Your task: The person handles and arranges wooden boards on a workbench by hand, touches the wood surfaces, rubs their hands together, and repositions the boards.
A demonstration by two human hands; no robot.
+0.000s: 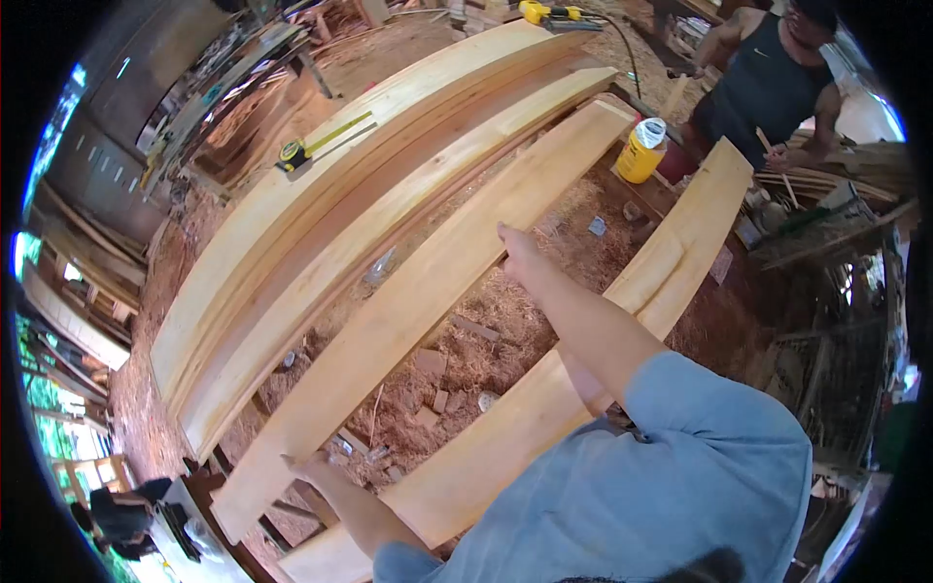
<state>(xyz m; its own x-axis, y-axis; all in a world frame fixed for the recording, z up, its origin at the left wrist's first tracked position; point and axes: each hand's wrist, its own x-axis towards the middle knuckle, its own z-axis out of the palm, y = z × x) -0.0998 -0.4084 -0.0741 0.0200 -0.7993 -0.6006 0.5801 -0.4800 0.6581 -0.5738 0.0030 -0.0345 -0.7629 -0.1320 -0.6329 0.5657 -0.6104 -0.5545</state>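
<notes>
A long, pale wooden board [418,301] stretches diagonally across the middle of the view. My right hand [522,257] is closed on its near edge beyond the midpoint, thumb on top and fingers mostly hidden beneath. Toward the board's lower-left end, my left hand [311,469] grips the same edge, its fingers also largely hidden underneath. Close to my body lies a second board [486,457], partly covered by my arm and shirt. Past the held board is a stack of wide planks [408,121], and a yellow tape measure [293,154] rests on top, its blade pulled out.
A yellow container [641,153] with a whitish top stands near the held board's far end. A yellow power tool [549,14] sits on the stack's far end. Shavings and wood offcuts [431,362] cover the ground. One person [782,87] works at upper right; another [121,515] is at lower left.
</notes>
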